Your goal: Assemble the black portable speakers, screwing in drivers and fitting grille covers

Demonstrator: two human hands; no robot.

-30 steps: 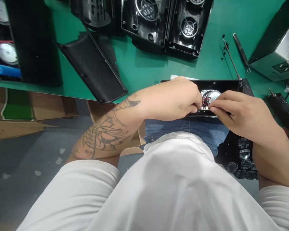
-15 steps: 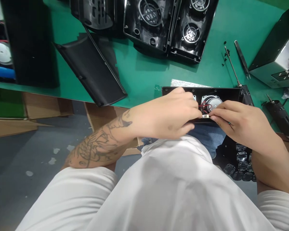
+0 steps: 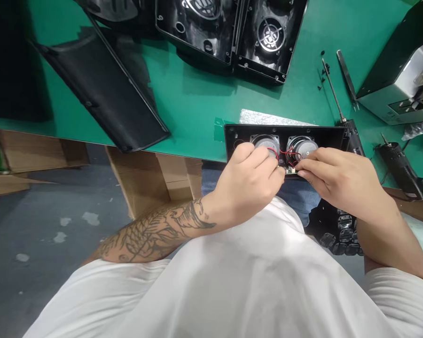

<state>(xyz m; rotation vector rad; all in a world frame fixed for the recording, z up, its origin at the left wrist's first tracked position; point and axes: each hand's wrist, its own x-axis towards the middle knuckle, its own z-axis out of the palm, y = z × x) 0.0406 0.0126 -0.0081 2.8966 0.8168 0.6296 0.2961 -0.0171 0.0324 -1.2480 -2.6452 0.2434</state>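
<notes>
A long black speaker housing point(image 3: 329, 136) lies open at the table's front edge. Two round silver speaker drivers, a left driver point(image 3: 266, 141) and a right driver point(image 3: 305, 148), sit inside it, with thin red wires point(image 3: 291, 153) between them. At the near wall shows a small circuit board point(image 3: 288, 171). My left hand point(image 3: 255, 180) is closed over the left part of the housing; its fingertips are curled out of sight by the board. With thumb and forefinger, my right hand point(image 3: 334, 176) pinches at a small pale wire connector point(image 3: 293, 169) on the board's right end, partly hidden by the fingertips.
Black housings with round grilles point(image 3: 271, 35) stand at the back. A curved black panel point(image 3: 105, 89) overhangs the edge at left. Tweezers point(image 3: 347, 77), an electric screwdriver point(image 3: 352, 136), a second power screwdriver point(image 3: 402, 169) and a boxy machine point(image 3: 398, 65) are at right. Cardboard boxes point(image 3: 137, 178) stand below.
The view has shifted, so the table appears moved left. My left hand has drawn back and curled more, uncovering the left driver. My right hand keeps its pinch at the board.
</notes>
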